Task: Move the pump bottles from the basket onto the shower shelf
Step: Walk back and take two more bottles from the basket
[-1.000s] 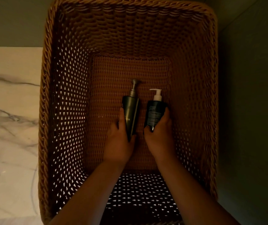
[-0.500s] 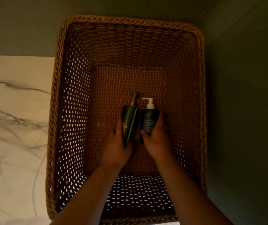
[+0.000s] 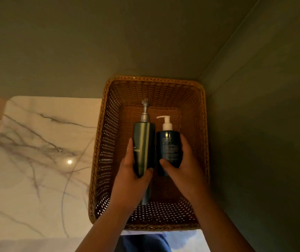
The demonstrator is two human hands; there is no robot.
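Two pump bottles are held side by side over the wicker basket (image 3: 107,135): a tall green bottle (image 3: 144,146) with a grey pump and, touching its right side, a shorter dark blue bottle (image 3: 170,151) with a white pump. The basket sits in a corner of dull green walls (image 3: 263,124), with a veined marble surface (image 3: 36,151) to its left. The left hand (image 3: 129,180) wraps the green bottle's lower body; the right hand (image 3: 185,170) clasps the blue one, forearms reaching in from below.

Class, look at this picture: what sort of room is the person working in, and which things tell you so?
Probably a bathroom: a veined marble surface, two pump bottles of toiletries, one marked conditioner, and a wicker basket tucked into a wall corner.
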